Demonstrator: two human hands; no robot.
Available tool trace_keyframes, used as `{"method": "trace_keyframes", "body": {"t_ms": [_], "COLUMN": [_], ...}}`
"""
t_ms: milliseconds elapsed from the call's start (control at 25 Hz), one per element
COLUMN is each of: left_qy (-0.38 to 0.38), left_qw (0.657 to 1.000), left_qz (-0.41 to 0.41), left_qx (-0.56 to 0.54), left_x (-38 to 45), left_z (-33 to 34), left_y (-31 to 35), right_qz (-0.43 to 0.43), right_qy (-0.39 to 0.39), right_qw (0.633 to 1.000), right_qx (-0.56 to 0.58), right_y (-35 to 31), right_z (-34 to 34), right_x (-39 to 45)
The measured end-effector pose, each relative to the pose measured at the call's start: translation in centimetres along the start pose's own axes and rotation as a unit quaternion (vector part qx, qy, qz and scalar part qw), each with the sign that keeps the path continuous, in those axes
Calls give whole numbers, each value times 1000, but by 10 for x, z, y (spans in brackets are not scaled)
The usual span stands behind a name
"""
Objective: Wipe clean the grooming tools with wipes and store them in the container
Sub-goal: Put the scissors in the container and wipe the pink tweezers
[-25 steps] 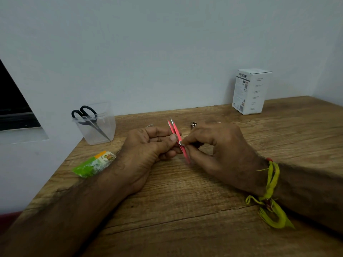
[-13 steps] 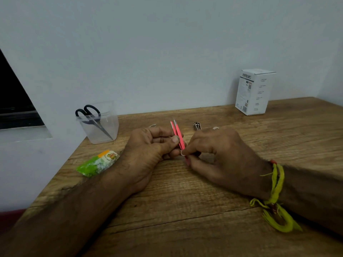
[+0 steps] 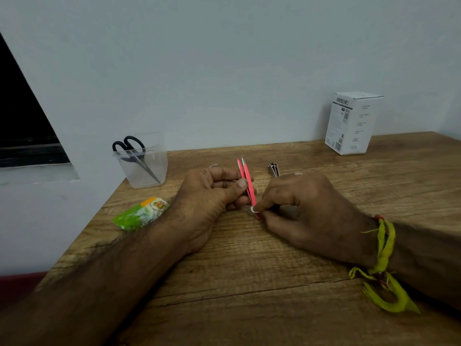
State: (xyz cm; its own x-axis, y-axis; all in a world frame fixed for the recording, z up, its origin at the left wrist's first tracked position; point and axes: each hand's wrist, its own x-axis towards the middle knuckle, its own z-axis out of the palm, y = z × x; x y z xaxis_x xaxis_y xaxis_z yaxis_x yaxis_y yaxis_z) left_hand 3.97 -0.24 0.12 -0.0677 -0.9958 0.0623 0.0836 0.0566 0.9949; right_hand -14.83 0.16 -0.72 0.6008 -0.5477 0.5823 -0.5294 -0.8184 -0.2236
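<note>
The wooden table [image 3: 249, 258] carries a white box [image 3: 353, 123] far right and a clear container [image 3: 144, 166] with scissors [image 3: 134, 156] far left. Both hands stay put: the left hand [image 3: 209, 196] pinches the pink tweezers [image 3: 247, 182] mid-shaft, while the right hand [image 3: 299, 208] has slid its wipe scrap [image 3: 252, 209] down to their near end.

Pink tweezers [image 3: 247, 182] stand tilted at the middle of the worktop, metal tips up and slightly apart, lower end pinched together with a small white wipe [image 3: 252, 209]. A clear plastic container [image 3: 143, 168] sits far left by the wall with black-handled scissors [image 3: 136, 152] leaning inside it, blades down. A green and orange wipes packet [image 3: 139, 214] lies flat nearer on the left. A small metal clipper [image 3: 273, 168] lies just beyond the tweezers.
</note>
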Motion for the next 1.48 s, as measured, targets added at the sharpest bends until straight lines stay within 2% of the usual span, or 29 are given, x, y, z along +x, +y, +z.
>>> {"method": "trace_keyframes", "body": {"t_ms": [560,720,760,840,920,1000,1240,1480], "left_qy": [12,8,7,3,-1,-14,-90,-51], "left_qw": [1000,1000,999,998,998,999,986,991], "left_qz": [1,1,0,-4,-6,2,82,88], "left_qx": [-9,-29,-39,-56,-57,-41,113,89], "left_x": [0,-1,-1,-1,0,-2,-13,-12], "left_z": [0,1,2,2,1,1,6,10], "left_y": [0,0,0,0,-1,-1,2,3], "right_qz": [84,94,108,133,189,248,289,308], "right_qy": [-2,-39,-35,24,106,149,172,211], "right_qw": [994,992,989,984,965,937,881,842], "right_qx": [63,80,93,115,148,194,332,390], "right_y": [2,0,-1,0,2,4,-2,-4], "right_z": [0,-2,-3,-5,-5,-6,-4,-3], "right_x": [3,4,3,3,5,7,10,11]}}
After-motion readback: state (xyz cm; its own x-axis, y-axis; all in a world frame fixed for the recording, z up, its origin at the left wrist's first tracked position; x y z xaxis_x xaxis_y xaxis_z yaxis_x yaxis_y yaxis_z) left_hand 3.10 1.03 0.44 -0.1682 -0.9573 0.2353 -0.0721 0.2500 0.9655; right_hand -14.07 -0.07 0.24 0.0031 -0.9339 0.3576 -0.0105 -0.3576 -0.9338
